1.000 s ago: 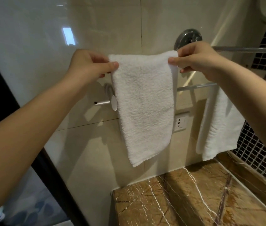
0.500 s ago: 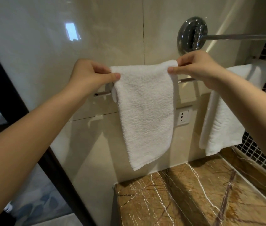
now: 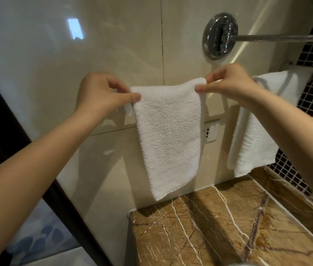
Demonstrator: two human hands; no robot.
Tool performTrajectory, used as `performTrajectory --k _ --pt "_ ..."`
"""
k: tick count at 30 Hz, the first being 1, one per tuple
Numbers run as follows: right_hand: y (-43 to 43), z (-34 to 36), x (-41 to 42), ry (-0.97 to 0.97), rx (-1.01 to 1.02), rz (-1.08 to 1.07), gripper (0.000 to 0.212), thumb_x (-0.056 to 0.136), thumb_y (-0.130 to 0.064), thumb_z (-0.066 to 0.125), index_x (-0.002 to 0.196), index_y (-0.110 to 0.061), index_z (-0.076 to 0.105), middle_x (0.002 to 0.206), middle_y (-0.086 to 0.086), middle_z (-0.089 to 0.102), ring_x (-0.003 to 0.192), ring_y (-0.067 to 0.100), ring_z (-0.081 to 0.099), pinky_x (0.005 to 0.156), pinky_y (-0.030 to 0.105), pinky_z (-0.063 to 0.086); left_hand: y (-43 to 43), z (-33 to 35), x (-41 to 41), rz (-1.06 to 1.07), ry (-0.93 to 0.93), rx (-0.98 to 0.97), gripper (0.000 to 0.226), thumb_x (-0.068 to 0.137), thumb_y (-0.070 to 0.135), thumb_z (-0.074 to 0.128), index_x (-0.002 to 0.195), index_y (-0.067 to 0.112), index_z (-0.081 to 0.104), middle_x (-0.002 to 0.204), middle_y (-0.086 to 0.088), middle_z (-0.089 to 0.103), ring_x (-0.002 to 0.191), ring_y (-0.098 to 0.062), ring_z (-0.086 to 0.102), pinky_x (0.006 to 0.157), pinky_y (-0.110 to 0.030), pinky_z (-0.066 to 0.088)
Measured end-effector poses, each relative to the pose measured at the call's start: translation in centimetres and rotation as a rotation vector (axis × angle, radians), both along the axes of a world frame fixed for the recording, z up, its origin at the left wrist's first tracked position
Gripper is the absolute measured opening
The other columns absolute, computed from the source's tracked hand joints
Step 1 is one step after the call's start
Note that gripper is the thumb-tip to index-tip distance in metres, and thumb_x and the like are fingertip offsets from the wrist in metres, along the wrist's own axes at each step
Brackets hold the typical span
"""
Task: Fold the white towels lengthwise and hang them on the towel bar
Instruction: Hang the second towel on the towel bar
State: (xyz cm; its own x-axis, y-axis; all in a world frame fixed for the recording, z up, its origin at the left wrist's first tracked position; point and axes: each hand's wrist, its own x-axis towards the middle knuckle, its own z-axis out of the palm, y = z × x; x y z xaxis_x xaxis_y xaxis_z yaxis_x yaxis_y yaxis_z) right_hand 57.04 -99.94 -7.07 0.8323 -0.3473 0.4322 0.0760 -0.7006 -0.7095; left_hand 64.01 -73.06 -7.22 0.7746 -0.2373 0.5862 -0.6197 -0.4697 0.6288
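White towel [image 3: 168, 135] hangs pinched at its top corners by left hand [image 3: 102, 93] and right hand [image 3: 232, 83].

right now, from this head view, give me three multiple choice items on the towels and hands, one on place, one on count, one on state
1. Where does the second white towel hang?
A. To the right of the held towel
B. To the left of the held towel
C. On the marble counter

2. How many white towels show?
A. One
B. Two
C. Four

3. How is the held towel gripped?
A. By one hand only
B. By no hand
C. Pinched at its top corners by both hands

Answers:
1 A: it hangs right of the held towel, partly behind the right arm.
2 B: only the held one and the hanging one show.
3 C: the left hand pinches the top left corner and the right hand the top right.
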Motion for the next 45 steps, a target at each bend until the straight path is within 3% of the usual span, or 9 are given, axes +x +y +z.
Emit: performTrajectory --k 3,7,10,13,18,23,27,35,45 --pt "0.2 -0.5 -0.2 -0.045 -0.042 -0.071 0.028 0.066 -0.034 0.084 0.076 -0.016 0.065 0.071 -0.003 0.059 0.060 0.002 0.049 0.050 0.008 0.039 0.5 -1.0 -0.3 0.050 -0.211 0.083 0.019 0.064 0.040 0.081 0.073 0.026 0.071 0.086 0.003 0.067 0.085 -0.012 0.061 0.073 -0.028 0.045" --pt "0.1 -2.1 -1.2 -0.115 -0.091 -0.083 0.026 0.063 -0.038 0.085 0.077 -0.025 0.067 0.080 -0.004 0.066 0.077 0.011 0.062 0.074 0.029 0.051 0.8 -2.8 -1.8 0.156 -0.389 0.042 0.022 0.071 0.037 0.075 0.078 0.024 0.059 0.085 0.009 0.057 0.086 -0.013 0.053 0.068 -0.025 0.035" --pt "0.0 -4.4 -1.7 -0.287 -0.159 -0.143 0.022 0.066 -0.036 0.082 0.082 -0.029 0.068 0.092 -0.001 0.065 0.090 0.016 0.061 0.084 0.036 0.051 0.8 -5.6 -3.0 0.136 -0.292 -0.076 0.025 0.076 0.036 0.073 0.072 0.019 0.054 0.073 0.009 0.056 0.073 -0.013 0.053 0.063 -0.031 0.043" --pt "0.1 -7.1 -1.9 -0.459 0.114 -0.168 0.019 0.071 -0.026 0.081 0.076 -0.024 0.062 0.085 0.001 0.063 0.083 0.015 0.059 0.077 0.032 0.050 0.5 -8.7 -2.4 0.075 -0.119 -0.135 0.025 0.075 0.042 0.071 0.066 0.024 0.055 0.068 0.010 0.059 0.067 -0.013 0.057 0.065 -0.037 0.048" --pt "-0.4 -10.4 -1.2 -0.226 0.413 0.059 0.019 0.077 -0.017 0.077 0.092 -0.015 0.066 0.087 -0.004 0.069 0.080 0.006 0.065 0.073 0.019 0.052 -0.4 -11.1 -0.7 -0.109 0.100 -0.253 0.015 0.075 0.039 0.073 0.077 0.028 0.064 0.090 0.007 0.068 0.086 -0.013 0.064 0.085 -0.033 0.052" --pt "-0.1 -10.7 0.2 -0.089 0.543 0.278 0.026 0.070 -0.033 0.074 0.094 -0.024 0.070 0.095 -0.005 0.074 0.094 0.014 0.067 0.090 0.034 0.049 -0.7 -10.8 0.5 -0.233 0.090 -0.216 0.006 0.075 0.036 0.074 0.075 0.032 0.068 0.084 0.015 0.069 0.084 -0.004 0.063 0.081 -0.022 0.047" --pt "0.3 -10.4 0.9 -0.094 0.522 0.328 0.013 0.085 -0.015 0.067 0.098 -0.017 0.070 0.093 -0.006 0.075 0.088 0.010 0.070 0.075 0.019 0.053 -1.0 -10.7 0.9 -0.279 0.148 -0.270 0.013 0.076 0.016 0.077 0.079 0.028 0.072 0.079 0.023 0.071 0.082 -0.002 0.066 0.081 -0.025 0.053" --pt "0.8 -11.1 0.6 -0.185 0.538 0.233 0.009 0.081 -0.008 0.070 0.086 -0.016 0.071 0.077 -0.010 0.074 0.077 0.005 0.071 0.070 0.017 0.054 -1.7 -12.0 1.3 -0.211 0.143 -0.401 0.020 0.071 0.007 0.079 0.074 0.025 0.071 0.073 0.015 0.070 0.076 -0.011 0.066 0.076 -0.029 0.054" --pt "1.4 -12.9 -1.1 -0.180 0.607 0.242 0.014 0.079 -0.011 0.072 0.094 -0.010 0.071 0.088 -0.002 0.075 0.081 0.009 0.070 0.070 0.017 0.052 -1.6 -13.5 -0.3 -0.329 0.145 -0.501 0.025 0.075 0.013 0.078 0.084 0.025 0.058 0.089 0.003 0.068 0.086 -0.009 0.066 0.077 -0.018 0.050"
